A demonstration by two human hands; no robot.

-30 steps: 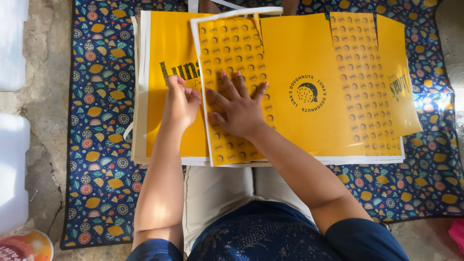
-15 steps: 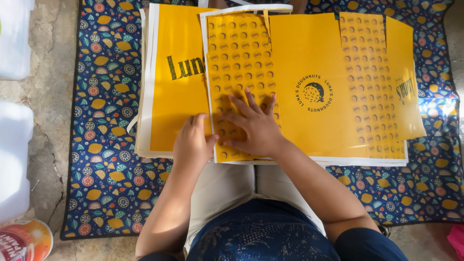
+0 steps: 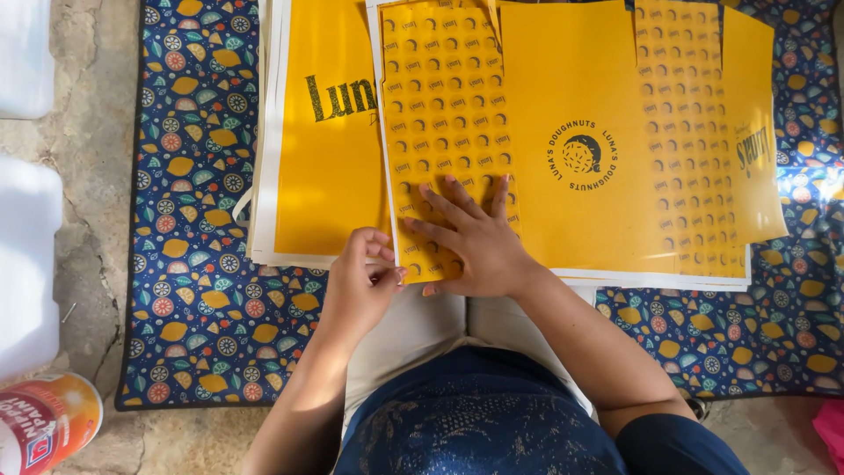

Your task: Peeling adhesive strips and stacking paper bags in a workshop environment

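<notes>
**Fingers pinch and press a yellow sheet**

Fingertips [image 3: 380, 264] of the left hand [image 3: 360, 286] pinch the lower left corner of the patterned yellow sheet [image 3: 444, 114]. Right hand [image 3: 475, 242] lies flat, fingers spread, on that sheet's lower end. Beneath it lies a stack of yellow printed sheets [image 3: 580, 88] on a fruit-patterned mat [image 3: 198, 264].

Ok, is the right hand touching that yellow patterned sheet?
Touching. The head view shows the right hand lying flat, fingers spread, on the yellow patterned sheet, with no gap visible, while the left hand pinches the sheet's lower left edge.
</notes>
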